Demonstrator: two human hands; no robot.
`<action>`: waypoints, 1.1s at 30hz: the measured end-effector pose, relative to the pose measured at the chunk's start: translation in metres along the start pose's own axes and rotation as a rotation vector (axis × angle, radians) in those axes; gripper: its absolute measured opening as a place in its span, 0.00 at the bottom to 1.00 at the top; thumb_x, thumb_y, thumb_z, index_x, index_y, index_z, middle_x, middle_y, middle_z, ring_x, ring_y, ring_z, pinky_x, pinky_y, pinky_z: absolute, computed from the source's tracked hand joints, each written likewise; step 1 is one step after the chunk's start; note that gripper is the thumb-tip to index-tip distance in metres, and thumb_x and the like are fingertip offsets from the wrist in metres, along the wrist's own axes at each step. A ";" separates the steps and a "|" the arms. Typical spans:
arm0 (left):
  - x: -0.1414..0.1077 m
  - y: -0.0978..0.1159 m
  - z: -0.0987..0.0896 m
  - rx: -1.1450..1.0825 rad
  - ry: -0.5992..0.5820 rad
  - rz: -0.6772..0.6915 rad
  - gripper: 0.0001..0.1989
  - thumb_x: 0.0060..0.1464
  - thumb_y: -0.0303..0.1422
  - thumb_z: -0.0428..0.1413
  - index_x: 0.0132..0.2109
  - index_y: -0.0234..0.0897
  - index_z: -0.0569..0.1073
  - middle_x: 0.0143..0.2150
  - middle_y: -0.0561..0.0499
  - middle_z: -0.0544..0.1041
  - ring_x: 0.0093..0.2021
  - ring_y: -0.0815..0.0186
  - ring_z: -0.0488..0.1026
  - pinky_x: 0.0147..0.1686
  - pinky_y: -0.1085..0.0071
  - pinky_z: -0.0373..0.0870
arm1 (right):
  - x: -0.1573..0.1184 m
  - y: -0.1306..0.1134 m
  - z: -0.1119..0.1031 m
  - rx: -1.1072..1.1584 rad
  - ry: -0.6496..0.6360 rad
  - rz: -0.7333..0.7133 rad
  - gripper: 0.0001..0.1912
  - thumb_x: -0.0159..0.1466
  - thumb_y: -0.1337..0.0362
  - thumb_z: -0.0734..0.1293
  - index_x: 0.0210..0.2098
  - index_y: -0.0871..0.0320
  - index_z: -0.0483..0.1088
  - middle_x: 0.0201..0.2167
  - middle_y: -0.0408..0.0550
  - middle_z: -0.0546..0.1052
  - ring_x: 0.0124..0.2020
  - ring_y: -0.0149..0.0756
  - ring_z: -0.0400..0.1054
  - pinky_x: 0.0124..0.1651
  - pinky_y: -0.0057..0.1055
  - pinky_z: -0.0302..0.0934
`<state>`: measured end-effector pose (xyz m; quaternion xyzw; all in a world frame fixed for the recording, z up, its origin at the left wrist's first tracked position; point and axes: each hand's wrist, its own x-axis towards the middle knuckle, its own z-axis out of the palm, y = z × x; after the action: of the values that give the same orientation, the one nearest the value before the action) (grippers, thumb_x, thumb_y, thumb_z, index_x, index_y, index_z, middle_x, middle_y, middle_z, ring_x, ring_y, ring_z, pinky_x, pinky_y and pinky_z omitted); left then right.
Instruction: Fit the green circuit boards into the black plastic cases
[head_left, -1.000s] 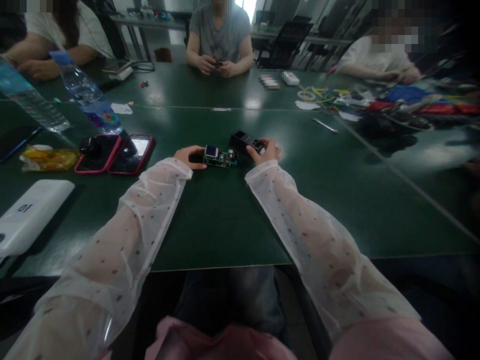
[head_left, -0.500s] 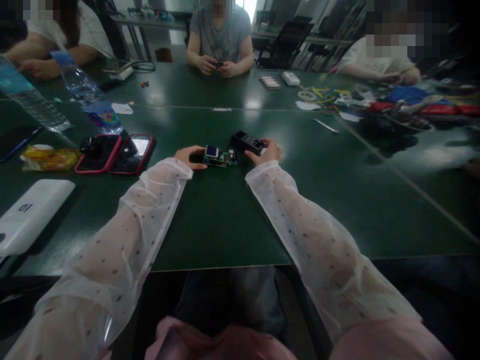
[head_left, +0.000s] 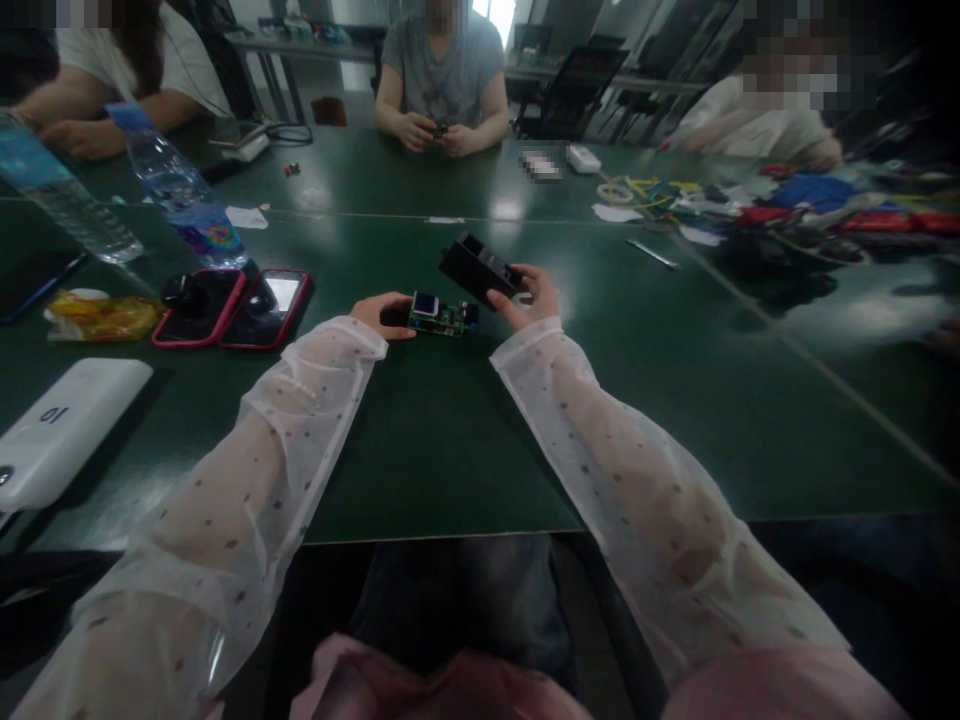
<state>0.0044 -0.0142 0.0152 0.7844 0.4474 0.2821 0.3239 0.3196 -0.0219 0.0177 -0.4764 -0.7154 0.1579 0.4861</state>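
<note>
Near the middle of the table, my left hand (head_left: 381, 314) grips the left end of a green circuit board (head_left: 448, 320), thumb on the near side and fingers on the far side. The board carries a small square screen (head_left: 426, 304) that faces up. Just beyond and to the right, my right hand (head_left: 529, 298) is closed on the right end of a black plastic case (head_left: 480, 268) with openings in its top. The case is tilted, its left end raised, and sits apart from the board.
To the left lie two red-edged phones (head_left: 262, 308), a yellow wrapper (head_left: 105, 315), a white power bank (head_left: 75, 430) and water bottles (head_left: 184, 195). A metal wrench (head_left: 652, 254) and a cable heap (head_left: 810, 210) are at the right. Other people sit across the table (head_left: 450, 460).
My right hand has lifted and tilted the black case, its left end moving up and to the left. My left hand and the circuit board have barely moved.
</note>
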 end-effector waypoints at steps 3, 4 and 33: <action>-0.001 0.002 0.000 0.009 0.008 0.018 0.34 0.43 0.43 0.68 0.58 0.36 0.75 0.56 0.41 0.80 0.59 0.50 0.75 0.65 0.49 0.64 | 0.000 -0.009 0.006 0.036 -0.019 0.014 0.33 0.55 0.43 0.73 0.55 0.47 0.64 0.50 0.50 0.75 0.52 0.49 0.71 0.56 0.54 0.65; -0.002 0.003 0.001 0.014 0.013 0.018 0.35 0.43 0.43 0.68 0.58 0.35 0.75 0.56 0.40 0.80 0.59 0.50 0.75 0.65 0.50 0.64 | -0.002 -0.013 0.007 0.033 -0.049 0.006 0.33 0.54 0.44 0.74 0.54 0.46 0.65 0.50 0.49 0.75 0.53 0.50 0.71 0.56 0.54 0.65; 0.002 0.005 0.004 -0.040 0.074 -0.143 0.38 0.53 0.65 0.51 0.57 0.40 0.76 0.57 0.44 0.78 0.59 0.50 0.74 0.62 0.57 0.65 | -0.012 -0.020 0.020 -0.099 -0.320 0.065 0.33 0.49 0.60 0.78 0.51 0.45 0.64 0.47 0.49 0.73 0.57 0.55 0.66 0.59 0.58 0.62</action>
<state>0.0109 -0.0152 0.0168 0.7328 0.5083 0.2959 0.3422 0.2931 -0.0372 0.0154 -0.4915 -0.7748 0.2120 0.3364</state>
